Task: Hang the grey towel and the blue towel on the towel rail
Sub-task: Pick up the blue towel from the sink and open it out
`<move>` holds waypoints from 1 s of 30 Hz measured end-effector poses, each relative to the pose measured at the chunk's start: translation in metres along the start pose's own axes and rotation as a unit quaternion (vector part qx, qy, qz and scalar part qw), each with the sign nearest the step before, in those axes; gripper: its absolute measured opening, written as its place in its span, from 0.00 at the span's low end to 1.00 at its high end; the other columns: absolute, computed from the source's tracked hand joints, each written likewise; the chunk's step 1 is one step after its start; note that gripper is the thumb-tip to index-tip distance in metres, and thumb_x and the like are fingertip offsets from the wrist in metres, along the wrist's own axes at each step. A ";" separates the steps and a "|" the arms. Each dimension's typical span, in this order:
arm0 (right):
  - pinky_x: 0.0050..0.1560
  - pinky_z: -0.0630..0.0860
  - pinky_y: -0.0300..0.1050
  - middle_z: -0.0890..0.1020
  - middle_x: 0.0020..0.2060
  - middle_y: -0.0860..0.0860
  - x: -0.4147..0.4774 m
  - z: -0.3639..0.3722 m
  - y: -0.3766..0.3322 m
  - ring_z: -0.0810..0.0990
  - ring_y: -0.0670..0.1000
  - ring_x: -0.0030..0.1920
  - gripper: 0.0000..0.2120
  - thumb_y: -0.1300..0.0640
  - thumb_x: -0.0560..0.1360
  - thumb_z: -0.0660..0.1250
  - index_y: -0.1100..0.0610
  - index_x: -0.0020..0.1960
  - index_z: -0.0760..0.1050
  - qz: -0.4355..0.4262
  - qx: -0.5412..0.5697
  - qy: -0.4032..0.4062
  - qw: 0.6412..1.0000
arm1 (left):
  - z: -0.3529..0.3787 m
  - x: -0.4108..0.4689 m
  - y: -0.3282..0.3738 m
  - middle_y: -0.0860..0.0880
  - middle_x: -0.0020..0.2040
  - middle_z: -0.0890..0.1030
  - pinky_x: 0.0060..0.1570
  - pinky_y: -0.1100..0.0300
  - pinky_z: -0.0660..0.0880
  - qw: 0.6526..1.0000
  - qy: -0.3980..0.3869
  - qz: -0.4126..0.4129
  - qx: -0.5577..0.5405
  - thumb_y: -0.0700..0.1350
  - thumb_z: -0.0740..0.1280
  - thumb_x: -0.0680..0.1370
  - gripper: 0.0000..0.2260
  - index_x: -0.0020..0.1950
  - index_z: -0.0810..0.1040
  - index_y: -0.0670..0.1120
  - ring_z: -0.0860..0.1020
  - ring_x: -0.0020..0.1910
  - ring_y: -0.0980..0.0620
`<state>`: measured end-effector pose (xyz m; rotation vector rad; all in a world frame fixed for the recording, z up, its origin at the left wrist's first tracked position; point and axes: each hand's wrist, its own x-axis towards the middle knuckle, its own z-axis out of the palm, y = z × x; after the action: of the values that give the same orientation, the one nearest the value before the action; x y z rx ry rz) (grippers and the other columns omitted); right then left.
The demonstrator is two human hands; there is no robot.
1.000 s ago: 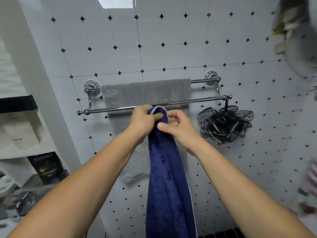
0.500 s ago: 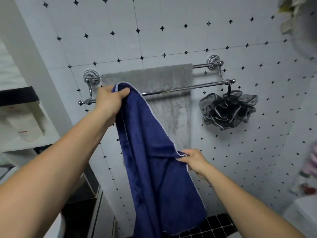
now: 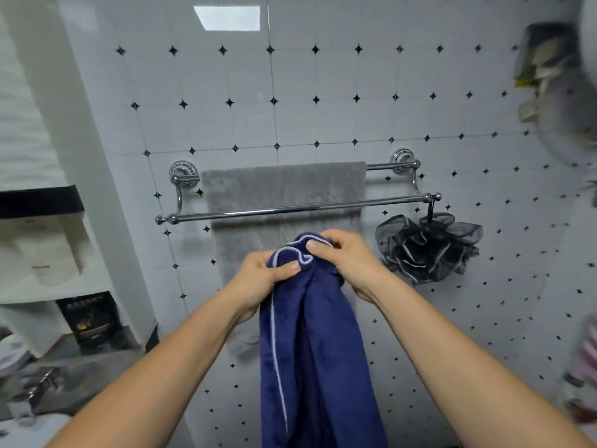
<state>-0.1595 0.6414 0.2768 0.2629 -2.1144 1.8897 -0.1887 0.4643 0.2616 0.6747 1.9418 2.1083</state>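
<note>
The grey towel (image 3: 284, 189) hangs over the back bar of the chrome double towel rail (image 3: 245, 213) on the tiled wall. The front bar is bare. Just below that front bar, my left hand (image 3: 261, 279) and my right hand (image 3: 349, 257) pinch the bunched top edge of the blue towel (image 3: 316, 350), side by side. The blue towel has a pale trim and hangs straight down between my forearms, in front of the grey towel's lower part.
A black mesh bath sponge (image 3: 426, 250) hangs from the rail's right end. Shelves with white rolls (image 3: 55, 253) and a dark box (image 3: 87, 318) stand at the left. A tap (image 3: 42, 386) sits at lower left. Blurred items are at the right edge.
Half a second ago the blue towel was spread between my raised left hand and lower right hand; now both hands are together, bunching its top edge below the front bar.
</note>
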 end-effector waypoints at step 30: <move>0.45 0.81 0.37 0.86 0.40 0.54 -0.019 -0.005 0.012 0.85 0.49 0.39 0.23 0.81 0.68 0.64 0.62 0.56 0.80 0.073 0.099 -0.068 0.990 | -0.003 0.009 -0.001 0.46 0.35 0.84 0.32 0.63 0.75 0.986 0.117 -0.118 -0.006 0.42 0.66 0.78 0.07 0.46 0.82 0.40 0.80 0.30 0.52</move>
<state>-0.1448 0.6465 0.2592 0.2944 -2.0825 2.2315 -0.1975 0.4660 0.2617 0.1873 2.0067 2.1264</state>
